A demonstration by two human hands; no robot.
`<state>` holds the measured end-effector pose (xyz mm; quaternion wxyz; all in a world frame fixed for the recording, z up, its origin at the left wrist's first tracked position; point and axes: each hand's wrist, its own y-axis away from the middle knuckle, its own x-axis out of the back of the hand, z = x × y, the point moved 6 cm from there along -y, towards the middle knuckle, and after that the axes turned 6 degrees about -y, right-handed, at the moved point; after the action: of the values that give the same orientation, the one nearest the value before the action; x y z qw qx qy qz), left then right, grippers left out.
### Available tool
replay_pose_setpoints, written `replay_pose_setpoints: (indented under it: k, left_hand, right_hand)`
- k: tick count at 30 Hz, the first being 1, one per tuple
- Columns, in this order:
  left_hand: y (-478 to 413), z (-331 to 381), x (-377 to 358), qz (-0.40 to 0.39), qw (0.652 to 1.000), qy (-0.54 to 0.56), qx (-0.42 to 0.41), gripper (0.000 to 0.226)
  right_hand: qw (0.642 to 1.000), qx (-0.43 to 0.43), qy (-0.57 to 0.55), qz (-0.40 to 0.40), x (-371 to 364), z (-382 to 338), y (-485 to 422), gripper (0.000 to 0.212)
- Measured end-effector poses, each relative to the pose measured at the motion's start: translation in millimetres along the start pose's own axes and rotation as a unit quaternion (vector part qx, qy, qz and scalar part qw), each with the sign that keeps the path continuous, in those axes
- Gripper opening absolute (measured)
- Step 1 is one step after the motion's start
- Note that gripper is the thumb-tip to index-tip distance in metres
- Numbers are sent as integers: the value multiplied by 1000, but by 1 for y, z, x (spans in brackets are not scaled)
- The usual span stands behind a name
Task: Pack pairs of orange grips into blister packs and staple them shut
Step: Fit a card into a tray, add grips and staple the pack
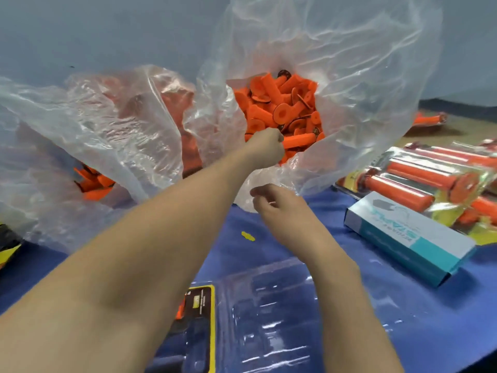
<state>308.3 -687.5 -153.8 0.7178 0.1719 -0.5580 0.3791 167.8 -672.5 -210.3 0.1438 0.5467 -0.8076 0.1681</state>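
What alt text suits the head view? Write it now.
A left hand reaches into a clear plastic bag of orange grips, gripping one; the right hand is at the bag's near rim. An empty blister pack lies on the blue table, filled packs to the right.

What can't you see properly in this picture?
All in the head view:
- Left hand: its curled fingers are hidden behind its back, so what it grips in the big clear plastic bag of orange grips is unsure.
- Right hand: whether it pinches that bag's rim is blurred.
- White and teal cardboard box: print blurred.
- Black and yellow printed card: cut off by the bottom edge.
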Motion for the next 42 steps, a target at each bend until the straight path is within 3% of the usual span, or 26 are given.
replay_pose_setpoints:
  k: [8,14,19,27,30,34,38,42]
  left_hand:
    - [-92,-12,-54,12,998,-64,23,45]
    - [-115,-18,-74,25,983,-148,104,48]
    - [-96,-1,-52,104,974,-194,45,37]
    - [42,13,80,213,975,-57,-14,29]
    - [126,-12,94,183,975,125,2,19]
    - [227,-45,72,154,929,334,52,25]
    - [276,-72,63,191,906,372,68,33]
    - [298,-109,77,253,883,391,68,32]
  right_hand:
    - [999,0,-27,41,37,23,-2,32]
    - [998,6,-50,32,45,31,-2,28]
    - [998,19,-40,46,49,29,-4,31]
    - [987,54,-138,53,39,0,16,28]
    - [959,47,-268,77,34,-12,22,42]
    - [898,73,-431,53,13,-38,35,43]
    - [922,163,-349,32,-15,-59,57,25]
    - [930,157,-332,-8,-44,-64,66,23]
